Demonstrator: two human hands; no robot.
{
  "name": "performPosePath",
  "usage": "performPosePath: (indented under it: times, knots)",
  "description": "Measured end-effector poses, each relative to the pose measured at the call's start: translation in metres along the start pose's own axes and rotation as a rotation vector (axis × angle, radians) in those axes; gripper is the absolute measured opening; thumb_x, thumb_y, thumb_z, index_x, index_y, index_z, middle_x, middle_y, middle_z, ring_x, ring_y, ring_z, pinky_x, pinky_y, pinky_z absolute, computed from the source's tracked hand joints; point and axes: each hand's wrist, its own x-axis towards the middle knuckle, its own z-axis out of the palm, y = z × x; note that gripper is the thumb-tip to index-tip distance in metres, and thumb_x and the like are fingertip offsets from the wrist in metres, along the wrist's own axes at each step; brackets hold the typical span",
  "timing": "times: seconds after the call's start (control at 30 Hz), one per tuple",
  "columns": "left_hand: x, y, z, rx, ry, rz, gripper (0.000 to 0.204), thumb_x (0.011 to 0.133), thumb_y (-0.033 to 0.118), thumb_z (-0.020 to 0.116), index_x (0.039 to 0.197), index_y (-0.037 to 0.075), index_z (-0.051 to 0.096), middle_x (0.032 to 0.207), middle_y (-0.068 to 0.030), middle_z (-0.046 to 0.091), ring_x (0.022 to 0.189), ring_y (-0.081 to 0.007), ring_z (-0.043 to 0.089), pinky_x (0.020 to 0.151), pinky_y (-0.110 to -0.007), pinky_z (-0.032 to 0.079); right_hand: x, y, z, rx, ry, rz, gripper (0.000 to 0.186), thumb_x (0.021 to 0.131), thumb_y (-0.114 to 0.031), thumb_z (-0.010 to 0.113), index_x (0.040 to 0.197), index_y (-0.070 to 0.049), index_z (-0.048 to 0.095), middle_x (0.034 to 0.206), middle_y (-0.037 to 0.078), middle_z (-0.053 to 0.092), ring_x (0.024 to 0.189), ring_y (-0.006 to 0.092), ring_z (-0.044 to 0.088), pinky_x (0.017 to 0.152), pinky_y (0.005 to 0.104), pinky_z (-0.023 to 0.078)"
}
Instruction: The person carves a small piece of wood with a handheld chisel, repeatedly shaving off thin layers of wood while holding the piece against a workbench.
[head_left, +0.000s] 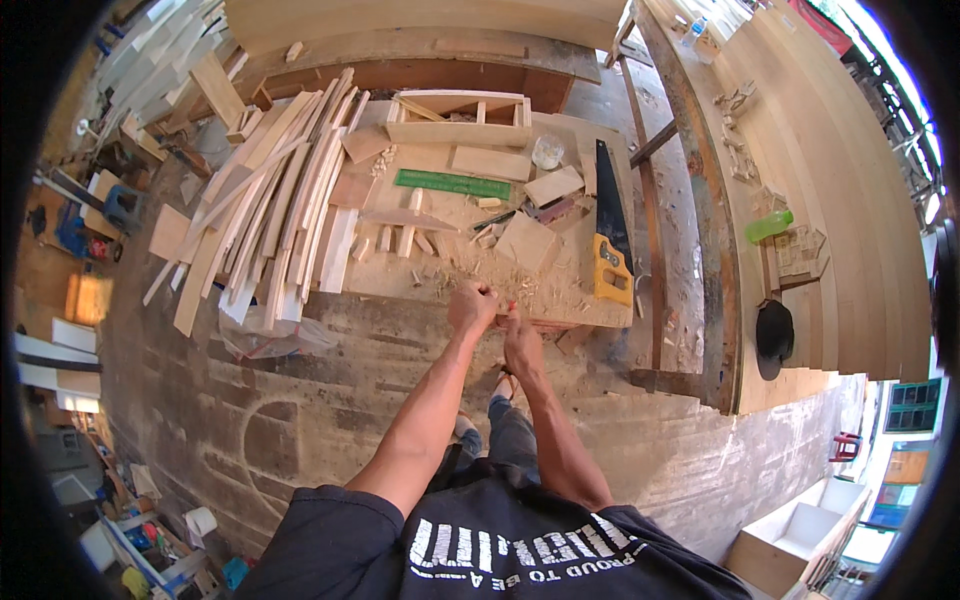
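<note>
Over the near edge of a low work board (600, 315), my two hands are close together. My left hand (472, 308) is closed, its fingers curled in a pinch; whatever lies between them is too small to make out. My right hand (522, 342) is closed too, just right of it and a bit nearer to me. A small red thing (512, 307) shows at its fingertips, its kind unclear. Wood shavings and short offcuts lie just beyond both hands. A square wood piece (528, 243) rests among them. To the right lies a handsaw (612, 235) with a yellow handle.
A stack of long wood strips (270, 200) overhangs the board's left side. Farther back are a green ruler (453, 184), an open wooden frame box (460, 118) and a clear plastic cup (547, 151). At right stands a long bench (712, 300) with a green bottle (768, 227).
</note>
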Motion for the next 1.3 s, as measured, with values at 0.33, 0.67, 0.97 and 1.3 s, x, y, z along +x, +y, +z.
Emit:
performPosePath:
  times: [0.33, 0.67, 0.97, 1.3]
  knots:
    - [-0.007, -0.007, 0.002, -0.01, 0.008, 0.043, 0.022, 0.084, 0.029, 0.07, 0.094, 0.01, 0.075, 0.084, -0.0112, 0.073, 0.075, -0.0294, 0.07, 0.063, -0.042, 0.054, -0.013, 0.012, 0.004, -0.067, -0.059, 0.03, 0.056, 0.104, -0.046, 0.028, 0.11, 0.001, 0.059, 0.102, 0.033, 0.061, 0.097, 0.0507, 0.057, 0.08, 0.0538, 0.043]
    - [-0.003, -0.006, -0.001, 0.007, 0.014, 0.019, 0.019, 0.086, 0.028, 0.069, 0.094, 0.012, 0.076, 0.085, -0.0089, 0.073, 0.074, -0.0268, 0.069, 0.062, -0.04, 0.052, -0.008, 0.006, 0.018, -0.065, 0.02, -0.016, 0.055, 0.102, -0.046, 0.03, 0.114, -0.001, 0.059, 0.099, 0.032, 0.062, 0.097, 0.0517, 0.056, 0.082, 0.0542, 0.043]
    - [0.005, -0.008, 0.0, 0.008, -0.009, 0.081, 0.014, 0.082, 0.023, 0.068, 0.087, 0.012, 0.075, 0.083, -0.0135, 0.071, 0.077, -0.0321, 0.069, 0.064, -0.043, 0.054, -0.006, 0.002, 0.025, -0.2, 0.044, -0.035, 0.05, 0.104, -0.039, 0.027, 0.109, 0.0, 0.057, 0.092, 0.033, 0.063, 0.088, 0.0526, 0.058, 0.074, 0.0576, 0.045]
    - [0.006, -0.004, -0.008, -0.028, -0.047, 0.107, 0.014, 0.079, 0.021, 0.068, 0.085, 0.01, 0.074, 0.081, -0.0141, 0.071, 0.076, -0.0327, 0.069, 0.065, -0.042, 0.053, 0.006, -0.014, 0.021, -0.239, -0.01, 0.026, 0.058, 0.103, -0.043, 0.028, 0.099, 0.004, 0.061, 0.094, 0.034, 0.063, 0.093, 0.0516, 0.059, 0.08, 0.0571, 0.046]
